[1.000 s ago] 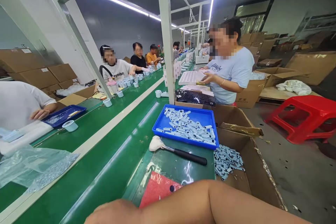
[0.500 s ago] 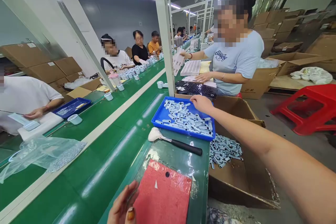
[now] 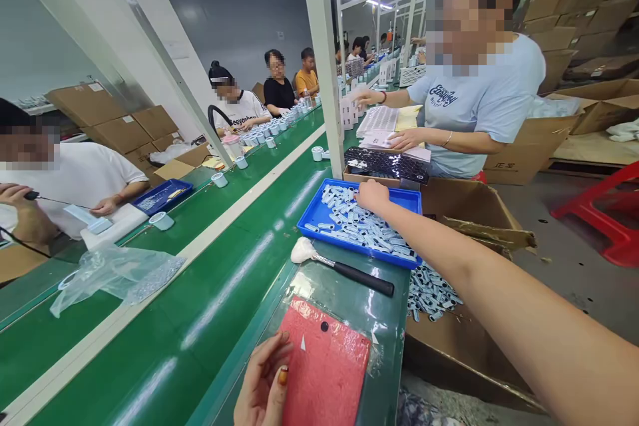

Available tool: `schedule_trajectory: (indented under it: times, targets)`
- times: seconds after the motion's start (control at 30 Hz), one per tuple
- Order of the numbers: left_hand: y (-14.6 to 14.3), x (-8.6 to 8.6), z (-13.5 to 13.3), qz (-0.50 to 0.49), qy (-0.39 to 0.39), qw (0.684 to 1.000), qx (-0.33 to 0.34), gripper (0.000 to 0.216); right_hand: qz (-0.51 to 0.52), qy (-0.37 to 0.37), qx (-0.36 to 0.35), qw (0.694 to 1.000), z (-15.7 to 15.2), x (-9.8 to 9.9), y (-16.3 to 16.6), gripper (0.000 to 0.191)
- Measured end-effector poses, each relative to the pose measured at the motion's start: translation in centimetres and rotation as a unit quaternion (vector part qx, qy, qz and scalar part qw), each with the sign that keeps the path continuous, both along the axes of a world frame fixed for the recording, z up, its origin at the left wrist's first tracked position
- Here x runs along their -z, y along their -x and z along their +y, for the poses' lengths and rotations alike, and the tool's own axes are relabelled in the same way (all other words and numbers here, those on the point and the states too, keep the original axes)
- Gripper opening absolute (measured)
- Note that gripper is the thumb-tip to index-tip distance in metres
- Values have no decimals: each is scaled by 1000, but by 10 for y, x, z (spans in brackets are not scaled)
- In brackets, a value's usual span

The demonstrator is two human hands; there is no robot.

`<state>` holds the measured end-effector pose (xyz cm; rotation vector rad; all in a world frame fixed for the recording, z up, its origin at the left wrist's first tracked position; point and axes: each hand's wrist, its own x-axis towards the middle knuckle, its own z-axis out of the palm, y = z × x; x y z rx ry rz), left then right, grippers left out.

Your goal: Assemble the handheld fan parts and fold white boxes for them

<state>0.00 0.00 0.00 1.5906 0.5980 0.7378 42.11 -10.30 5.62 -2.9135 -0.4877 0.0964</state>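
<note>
Tray (image 3: 310, 214): blue, heaped with small pale blue parts (image 3: 364, 229) | right hand (image 3: 372, 195): at tray's far edge, fingers curled together, tips hidden, can't tell if gripping | left hand (image 3: 262, 379): beside red pad (image 3: 324, 363), fingers a bit apart, nothing seen held | tip: pinch few parts, gently

Left hand (image 3: 262, 379) cut off by bottom edge. Right forearm (image 3: 499, 306) runs off right edge, hides part of the cardboard carton (image 3: 449, 353) and its loose blue parts (image 3: 432, 293). Parts (image 3: 357, 229) in the blue tray (image 3: 319, 210) too small to identify.
</note>
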Motion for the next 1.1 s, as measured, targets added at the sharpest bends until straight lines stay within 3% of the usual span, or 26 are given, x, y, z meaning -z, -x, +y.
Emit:
schedule_trajectory:
  times: [0.3, 0.6, 0.87, 1.1]
  targets:
    - [-4, -7, -11, 7, 8, 1000, 12, 47, 12, -7, -38, 999, 13, 2, 14, 36]
    - [0, 24, 9, 6, -39, 995, 87, 41, 44, -3, -22, 999, 22, 3, 14, 36]
    - [-2, -2, 3, 25, -51, 992, 108, 41, 28, -6, -16, 999, 28, 7, 25, 39]
    - [-5, 0, 2, 10, -63, 992, 111, 35, -23, -31, -39, 998, 28, -8, 44, 34]
